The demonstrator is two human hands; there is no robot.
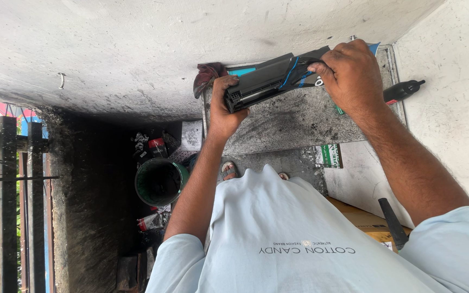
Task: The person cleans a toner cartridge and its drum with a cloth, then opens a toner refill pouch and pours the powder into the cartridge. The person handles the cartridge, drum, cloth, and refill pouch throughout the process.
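— What's in hand over the soot-stained work surface (299,122)?
— A black toner cartridge (270,80), held level above it. The left hand (225,106) clamps one end; the right hand (351,73) wraps the other, fingers closed.
— Best handling?
— Keep it level, probably — loose powder would spill. A dark-handled tool (403,90) lies nearby.

Both bare arms extend forward from short pale sleeves, elbows bent; the left hand (222,106) is clenched, thumb up, while the right hand (351,73) curls its fingers inward, knuckles raised.
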